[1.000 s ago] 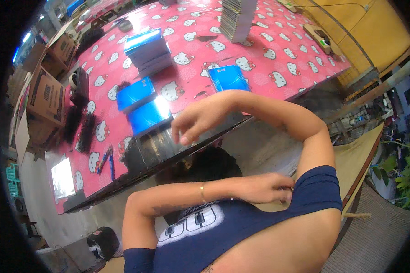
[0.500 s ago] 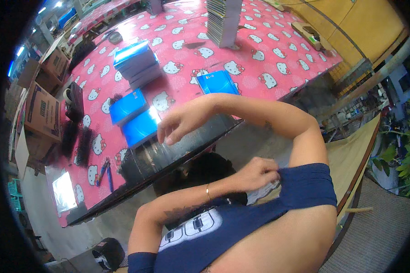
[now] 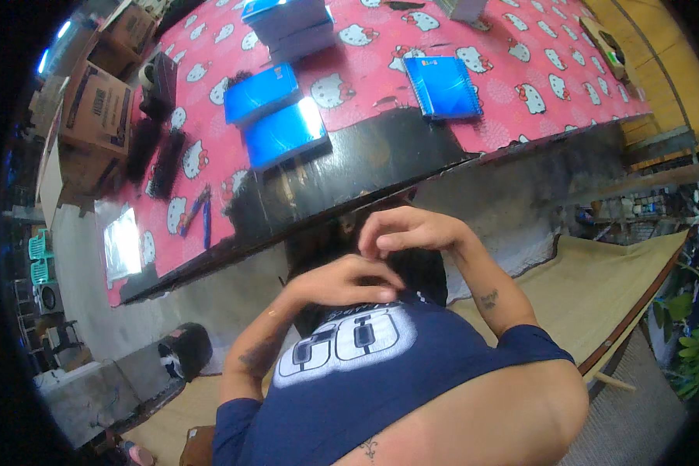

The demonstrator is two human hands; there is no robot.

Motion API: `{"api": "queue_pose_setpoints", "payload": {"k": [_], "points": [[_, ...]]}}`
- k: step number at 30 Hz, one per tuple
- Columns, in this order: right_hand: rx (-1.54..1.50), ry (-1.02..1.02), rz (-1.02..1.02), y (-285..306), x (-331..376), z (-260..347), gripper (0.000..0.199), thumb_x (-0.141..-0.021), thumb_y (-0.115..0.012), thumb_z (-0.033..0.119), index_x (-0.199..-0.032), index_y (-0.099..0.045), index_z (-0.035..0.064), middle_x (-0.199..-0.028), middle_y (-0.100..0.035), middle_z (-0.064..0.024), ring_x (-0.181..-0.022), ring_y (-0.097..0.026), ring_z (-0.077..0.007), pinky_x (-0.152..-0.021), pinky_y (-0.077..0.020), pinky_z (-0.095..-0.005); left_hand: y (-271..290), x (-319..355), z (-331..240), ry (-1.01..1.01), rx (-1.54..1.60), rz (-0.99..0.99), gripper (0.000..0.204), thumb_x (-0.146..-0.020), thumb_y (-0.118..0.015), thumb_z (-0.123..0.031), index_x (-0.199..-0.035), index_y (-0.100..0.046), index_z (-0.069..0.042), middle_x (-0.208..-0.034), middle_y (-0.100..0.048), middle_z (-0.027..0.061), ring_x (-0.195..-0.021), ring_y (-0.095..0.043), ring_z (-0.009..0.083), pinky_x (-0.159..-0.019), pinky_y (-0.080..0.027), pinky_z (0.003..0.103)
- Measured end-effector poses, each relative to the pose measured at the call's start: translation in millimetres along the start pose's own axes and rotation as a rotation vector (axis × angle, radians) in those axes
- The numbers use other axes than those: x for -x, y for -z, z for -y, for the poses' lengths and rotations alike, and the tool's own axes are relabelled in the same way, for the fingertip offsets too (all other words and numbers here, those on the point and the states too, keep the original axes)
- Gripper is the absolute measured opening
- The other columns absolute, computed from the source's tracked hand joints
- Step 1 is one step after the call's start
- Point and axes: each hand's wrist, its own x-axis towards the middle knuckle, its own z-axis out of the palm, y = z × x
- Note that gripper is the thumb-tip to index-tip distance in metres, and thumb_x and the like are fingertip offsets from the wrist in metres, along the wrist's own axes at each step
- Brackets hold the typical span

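My left hand (image 3: 351, 280) is in front of my dark blue shirt (image 3: 435, 373), fingers stretched out, close to the shirt front. Just above and to its right, my right hand (image 3: 412, 231) hovers with loosely bent fingers and nothing visible in them. Both hands are off the table's near edge. On the pink patterned tablecloth (image 3: 357, 66) lies a blue spiral notebook (image 3: 443, 87) at the right. Further left are two low piles of blue notebooks, a far one (image 3: 262, 93) and a near one (image 3: 286, 133). Behind them stands a taller notebook stack (image 3: 295, 35).
Blue-handled pliers (image 3: 203, 217), black wire coils (image 3: 168, 165) and a shiny pale sheet (image 3: 123, 244) lie on the table's left side. Cardboard boxes (image 3: 97, 109) stand beyond it. The table edge (image 3: 349, 190) is dark and bare. Tan fabric (image 3: 598, 272) stretches at the right.
My left hand has left the right sleeve and come down to the shirt front. My right arm has lowered from over the table edge. The view has tilted down, so the table sits higher.
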Motion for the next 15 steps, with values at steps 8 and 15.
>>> {"api": "queue_pose_setpoints", "payload": {"k": [8, 15], "points": [[0.62, -0.187, 0.121, -17, -9, -48, 0.027, -0.096, -0.067, 0.03, -0.097, -0.064, 0.003, -0.082, -0.066, -0.0078, -0.082, -0.063, -0.0186, -0.074, -0.0486, -0.035, -28, 48, 30, 0.11, -0.674, -0.684, 0.013, -0.093, -0.065, -0.013, -0.091, -0.06, -0.001, -0.086, -0.058, 0.0178, -0.083, -0.06, 0.0384, -0.073, -0.049, 0.047], [0.438, -0.299, 0.223, -3, 10, -47, 0.03, -0.098, -0.065, 0.032, -0.095, -0.063, 0.003, -0.079, -0.064, -0.0059, -0.072, -0.062, -0.017, -0.064, -0.049, -0.0339, -31, 127, 39, 0.451, -0.217, -0.473, 0.021, -0.093, -0.067, -0.021, -0.097, -0.07, -0.001, -0.096, -0.071, 0.0142, -0.087, -0.069, 0.0268, -0.076, -0.054, 0.039]]}}
